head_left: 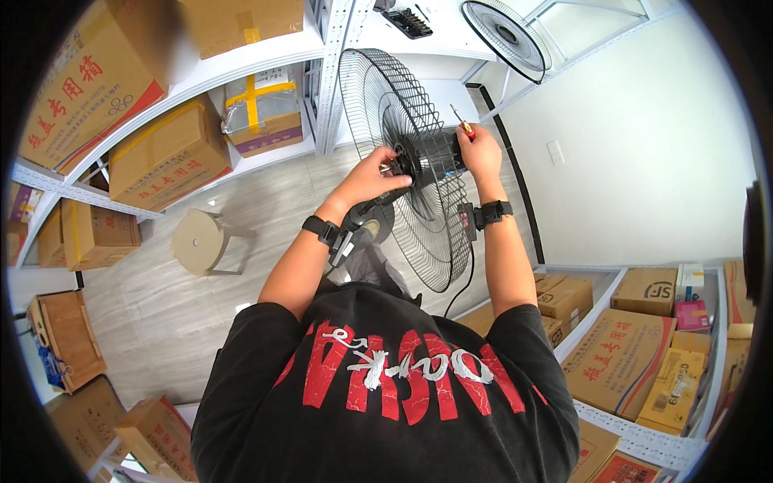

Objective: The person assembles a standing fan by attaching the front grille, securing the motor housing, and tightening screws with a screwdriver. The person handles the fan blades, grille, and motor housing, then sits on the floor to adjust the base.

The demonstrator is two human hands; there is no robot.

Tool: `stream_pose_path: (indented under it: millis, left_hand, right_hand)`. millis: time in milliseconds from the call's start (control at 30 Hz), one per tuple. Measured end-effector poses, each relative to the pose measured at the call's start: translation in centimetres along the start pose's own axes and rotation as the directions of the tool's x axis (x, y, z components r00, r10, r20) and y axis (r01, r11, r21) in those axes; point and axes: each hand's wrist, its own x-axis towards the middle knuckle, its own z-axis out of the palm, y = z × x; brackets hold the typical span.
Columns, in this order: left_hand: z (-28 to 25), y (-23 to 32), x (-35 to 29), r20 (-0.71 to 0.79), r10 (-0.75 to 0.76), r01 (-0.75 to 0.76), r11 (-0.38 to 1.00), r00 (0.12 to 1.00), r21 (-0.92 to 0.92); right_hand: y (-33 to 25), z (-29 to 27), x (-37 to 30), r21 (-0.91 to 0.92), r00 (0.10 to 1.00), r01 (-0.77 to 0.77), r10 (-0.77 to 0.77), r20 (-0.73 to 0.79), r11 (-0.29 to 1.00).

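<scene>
A large black fan (392, 201) stands before me, its wire rear guard tilted and its dark blades around the middle. My left hand (372, 175) reaches in from the front side, with thumb and fingers curled about the fan hub (409, 159). Just what lies between those fingertips is partly hidden. Behind the guard, by the black motor housing (445, 150), is my right hand (481, 153). It is closed around a screwdriver (468, 129) with a red and yellow handle, whose shaft points up and away. A black cable (471, 278) hangs below the guard.
A separate round fan grille (507, 34) leans at the far right near a white shelf, where a black part (408, 24) lies. Shelves with cardboard boxes (169, 153) line the left; more boxes (616, 358) stand at lower right. A beige stool (201, 241) is on the floor.
</scene>
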Motion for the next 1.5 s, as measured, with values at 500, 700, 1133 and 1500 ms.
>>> stream_pose_path:
  millis: [500,700,1133,1500]
  left_hand:
    - [-1.1,-1.6,-1.3,-0.246,0.103,-0.132,0.986,0.964,-0.104]
    - [-2.6,-2.7,-3.4,-0.376,-0.061,-0.061,0.951,0.924,-0.304]
    - [-2.0,-8.3,-11.7,-0.276,-0.407,0.320,0.895,0.871,-0.310]
    - [4.3,-10.8,-11.3,-0.410,-0.571,0.421,0.813,0.711,-0.402]
  right_hand:
    - [-0.2,0.2,-0.1,0.025,1.000,-0.002,0.002,-0.008,1.000]
    - [0.0,0.0,-0.1,0.000,0.999,-0.036,0.036,0.030,0.999]
    - [0.3,-2.2,0.2,0.279,0.967,0.058,-0.123,0.222,0.959]
    - [0.6,-2.4,2.0,0.181,0.881,0.397,-0.429,0.200,0.900]
